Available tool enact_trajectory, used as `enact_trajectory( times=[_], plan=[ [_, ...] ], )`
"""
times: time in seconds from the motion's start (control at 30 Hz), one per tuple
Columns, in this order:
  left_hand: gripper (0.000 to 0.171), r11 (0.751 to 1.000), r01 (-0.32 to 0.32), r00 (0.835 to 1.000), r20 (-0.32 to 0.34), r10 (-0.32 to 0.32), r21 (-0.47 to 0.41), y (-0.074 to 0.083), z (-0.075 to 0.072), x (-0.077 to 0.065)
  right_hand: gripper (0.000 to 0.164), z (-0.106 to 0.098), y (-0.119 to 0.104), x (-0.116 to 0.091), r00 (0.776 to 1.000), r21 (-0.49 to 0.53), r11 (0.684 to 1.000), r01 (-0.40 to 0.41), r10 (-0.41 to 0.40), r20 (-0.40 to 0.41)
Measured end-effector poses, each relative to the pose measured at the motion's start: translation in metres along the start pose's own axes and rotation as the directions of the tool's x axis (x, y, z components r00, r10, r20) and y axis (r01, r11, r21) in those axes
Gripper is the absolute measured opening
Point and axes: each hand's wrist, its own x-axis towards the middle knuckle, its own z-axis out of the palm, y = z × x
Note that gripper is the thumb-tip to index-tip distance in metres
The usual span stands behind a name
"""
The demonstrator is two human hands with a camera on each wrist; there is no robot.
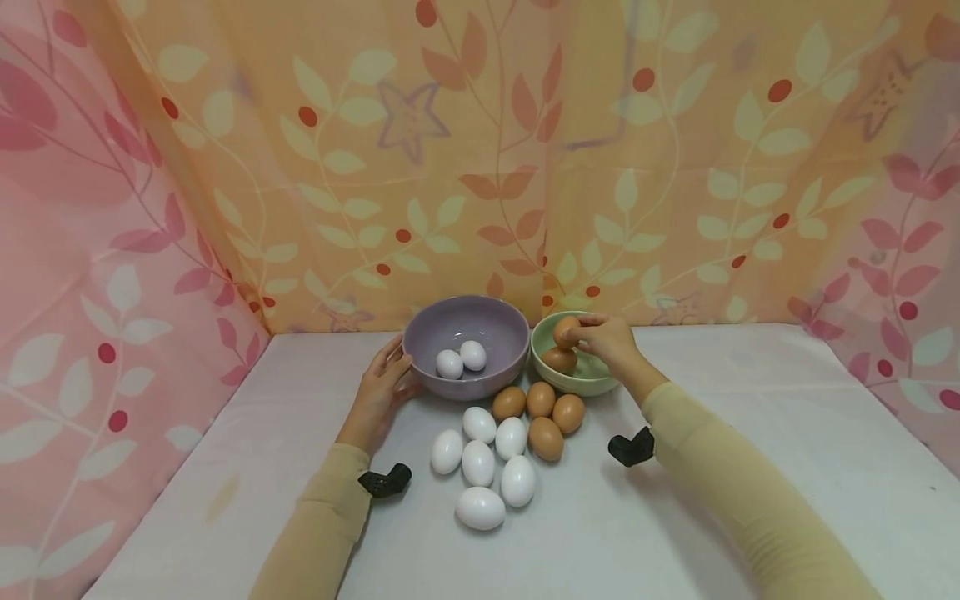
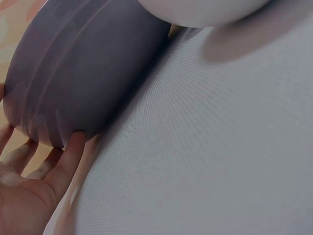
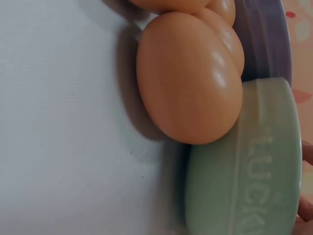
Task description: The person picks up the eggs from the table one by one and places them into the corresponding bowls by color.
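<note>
My left hand (image 1: 378, 398) rests its fingers against the left side of a purple bowl (image 1: 468, 388); the left wrist view shows the spread fingertips (image 2: 76, 139) on its outer wall. Two white eggs (image 1: 450, 364) lie inside. My right hand (image 1: 607, 342) pinches a brown egg (image 1: 566, 331) over the smaller green bowl (image 1: 588, 386). Below the held egg, another brown egg (image 1: 558, 361) sits in that bowl. In the right wrist view the held egg is hidden behind the green bowl's wall (image 3: 215, 196), which carries raised lettering.
In front of the bowls, several brown eggs (image 1: 546, 439) and several white eggs (image 1: 478, 463) lie grouped on the white tablecloth (image 1: 645, 533). A patterned curtain (image 1: 495, 167) hangs right behind the bowls. Both wrists wear a black device (image 1: 386, 481).
</note>
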Motion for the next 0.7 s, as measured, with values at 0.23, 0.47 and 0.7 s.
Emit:
enact_trajectory(
  times=[0.23,0.47,0.7],
  plan=[
    [0.06,1.0,-0.003,1.0,-0.001,0.003,-0.001,0.001,0.0,-0.002,0.057,0.0,0.003,0.006,1.0,0.031,1.0,0.004,-0.004,-0.006],
    [0.059,1.0,-0.013,1.0,-0.007,0.013,-0.001,0.0,-0.001,-0.001,0.057,0.002,0.006,0.01,1.0,-0.005,1.0,-0.008,0.008,-0.027],
    [0.059,1.0,-0.02,1.0,0.001,0.02,0.001,-0.001,0.0,0.001,0.057,0.003,0.009,0.011,0.999,-0.132,0.991,-0.022,0.016,-0.049]
  ],
)
